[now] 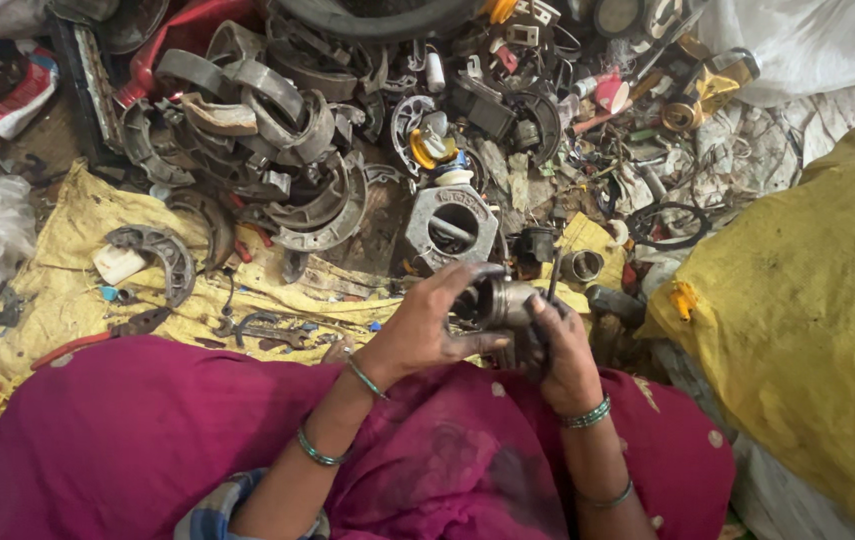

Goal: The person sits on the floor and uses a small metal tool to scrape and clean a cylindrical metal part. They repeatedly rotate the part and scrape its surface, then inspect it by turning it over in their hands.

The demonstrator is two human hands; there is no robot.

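- Head view looks down at a seated person's lap, draped in magenta cloth (147,430), with both hands raised just above it.
- Between the hands sits a small metal cylinder (503,300), dull grey and grimy.
- Left hand (427,325) curls over the cylinder's top and near side, fingers closed on it.
- Right hand (559,350) grips the cylinder's other end; a thin dark rod (553,272) stands up beside its fingers.
- Green bangles ring both wrists.
- Just beyond the hands, a grey cast-metal housing (452,225) with a round opening lies on the floor.
- Further off, curved brake shoes (277,110) and oily scrap parts form a heap.
- Under the parts lies stained yellow sacking (57,290); a bulging yellow sack (807,300) sits beside the right hand.
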